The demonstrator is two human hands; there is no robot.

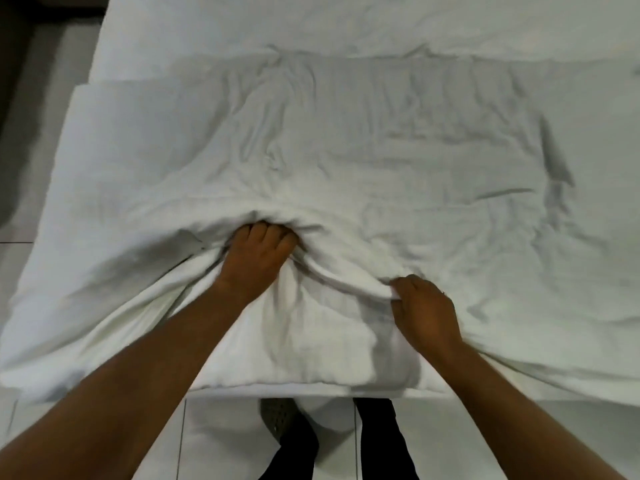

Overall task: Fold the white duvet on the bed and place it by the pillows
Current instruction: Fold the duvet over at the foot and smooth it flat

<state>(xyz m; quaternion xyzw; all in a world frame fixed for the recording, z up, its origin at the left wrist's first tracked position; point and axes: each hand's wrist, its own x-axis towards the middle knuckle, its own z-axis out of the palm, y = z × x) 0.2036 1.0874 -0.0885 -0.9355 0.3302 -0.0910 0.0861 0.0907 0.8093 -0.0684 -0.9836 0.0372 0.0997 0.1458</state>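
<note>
Two hands are working the white duvet (pixel 346 150), which is lying rumpled and creased across the bed (pixel 311 26) — already doubled, its stepped layers showing at the left edge. The left hand (pixel 258 252) is digging curled fingers into a bunched fold near the front edge; the right hand (pixel 424 311) is pinching a ridge of the cloth just beside it. Beyond the duvet, smooth sheet is stretching away — tiled floor (pixel 214 441) is showing below the bed's near edge.
</note>
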